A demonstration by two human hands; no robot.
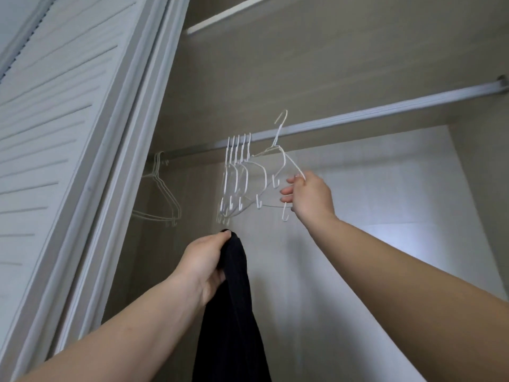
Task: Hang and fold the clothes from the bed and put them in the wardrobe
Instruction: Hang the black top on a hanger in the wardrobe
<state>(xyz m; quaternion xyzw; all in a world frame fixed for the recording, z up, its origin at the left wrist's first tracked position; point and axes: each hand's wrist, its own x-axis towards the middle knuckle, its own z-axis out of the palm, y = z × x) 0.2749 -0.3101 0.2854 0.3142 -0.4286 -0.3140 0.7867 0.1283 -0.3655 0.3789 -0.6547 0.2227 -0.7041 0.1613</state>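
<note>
I look up into the open wardrobe. My left hand (pixel 205 267) grips a black garment (pixel 237 312) that hangs straight down from my fist. My right hand (pixel 308 198) holds the right shoulder of a white wire hanger (pixel 279 155), tilted, with its hook lifted off and just above the grey rail (pixel 385 113). Several more white hangers (pixel 238 175) hang bunched on the rail just left of it. Two or three others (pixel 162 194) hang at the rail's far left end.
A white louvred sliding door (pixel 63 133) stands at the left, its frame close to my left arm. A shelf (pixel 248 15) runs above the rail. The wardrobe's pale back wall (pixel 371 188) lies behind the hangers.
</note>
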